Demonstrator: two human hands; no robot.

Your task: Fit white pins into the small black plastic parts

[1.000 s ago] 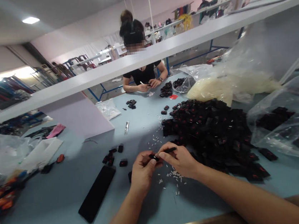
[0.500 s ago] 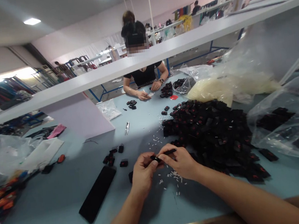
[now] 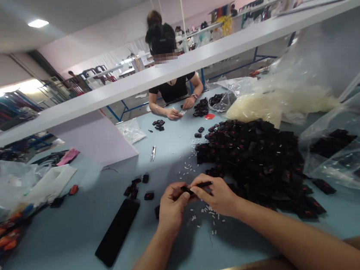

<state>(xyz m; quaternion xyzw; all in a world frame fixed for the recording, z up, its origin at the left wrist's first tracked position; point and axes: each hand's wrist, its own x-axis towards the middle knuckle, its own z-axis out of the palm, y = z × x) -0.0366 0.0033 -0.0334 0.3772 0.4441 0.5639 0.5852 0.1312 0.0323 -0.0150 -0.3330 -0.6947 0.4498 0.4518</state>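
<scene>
Close together over the table, both my hands meet at a small black piece (image 3: 185, 189). My left hand (image 3: 172, 205) is closed, pinching this piece between thumb and fingertips. In my closed right hand (image 3: 218, 196) is a slim black pen-like tool (image 3: 205, 184), its inner end hidden by the thumb at the black piece. Small white bits (image 3: 211, 213) lie scattered below and beyond my hands. To the right is a large heap of black pieces with red marks (image 3: 250, 157). Several similar black pieces (image 3: 133, 189) lie left of my hands.
A long black slab (image 3: 118, 233) lies at the left, and thread snips (image 3: 153, 153) lie farther back. Clear plastic bags (image 3: 347, 150) stand at the right. A white shelf (image 3: 122, 87) crosses above the table. Opposite, a person (image 3: 175, 90) handles small pieces.
My hands keep nearly the same place and grip. A pale spot on the black piece, seen before, no longer shows. The view has shifted very slightly.
</scene>
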